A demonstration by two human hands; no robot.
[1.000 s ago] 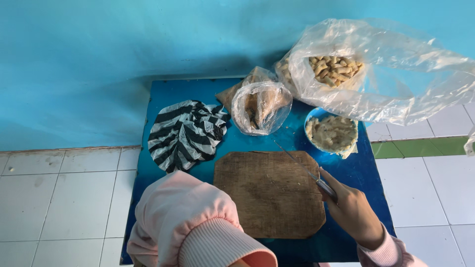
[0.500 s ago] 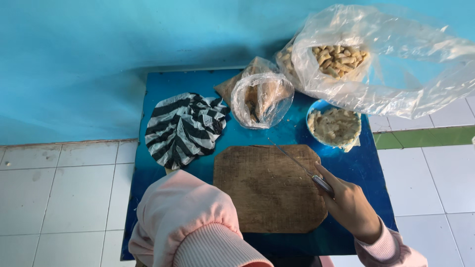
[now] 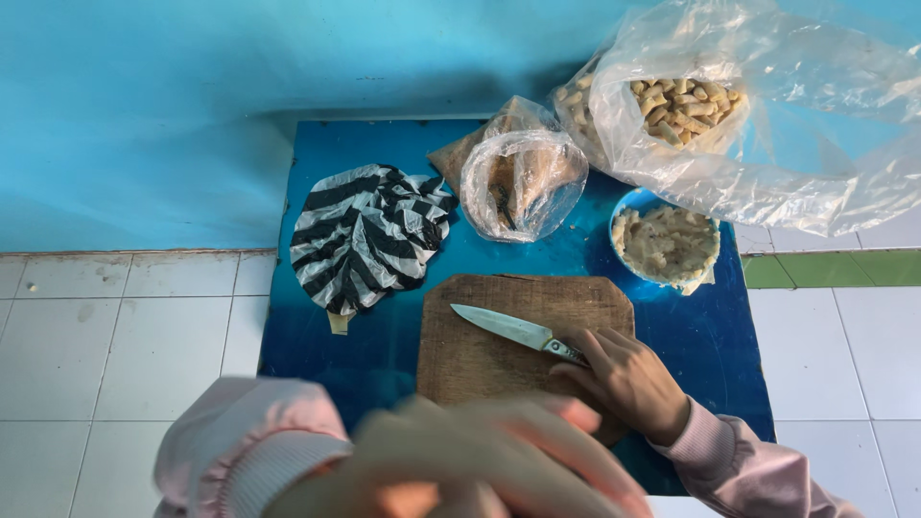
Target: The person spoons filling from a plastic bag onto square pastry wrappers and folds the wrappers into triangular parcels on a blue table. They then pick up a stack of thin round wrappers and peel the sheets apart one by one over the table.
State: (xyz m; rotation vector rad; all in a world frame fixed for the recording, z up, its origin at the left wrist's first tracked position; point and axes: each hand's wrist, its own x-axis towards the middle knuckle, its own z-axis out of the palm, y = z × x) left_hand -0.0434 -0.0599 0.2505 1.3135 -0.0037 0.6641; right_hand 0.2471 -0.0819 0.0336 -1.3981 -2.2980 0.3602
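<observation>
- Nearest the camera, the left hand (image 3: 480, 460) has risen into view as a blurred shape with fingers spread and nothing in it; half a second ago only its pink sleeve (image 3: 240, 446) showed there.
- Just beyond, the right hand (image 3: 624, 379) is clenched round the handle of a small steel-bladed kitchen knife (image 3: 508, 328), as it was a moment earlier.
- The knife now lies flatter, its blade pointing left across the worn brown wooden chopping board (image 3: 489, 360), where before it angled up along the board's right edge.
- The board is bare, so the knife appears to be waiting while the free hand moves.
- The board rests on the glossy blue desk (image 3: 710, 336), with white floor tiles (image 3: 115, 336) on either side.
- Behind the board to the left lies a crumpled black-and-white striped plastic bag (image 3: 365, 235).
- At centre sits a small clear plastic bag of brown pieces (image 3: 523, 182).
- To the right stands a blue bowl of pale chopped pieces (image 3: 667, 242), unmoved.
- Farthest off, a large clear plastic bag of tan chunks (image 3: 758, 115) leans against the turquoise wall (image 3: 192, 96).
</observation>
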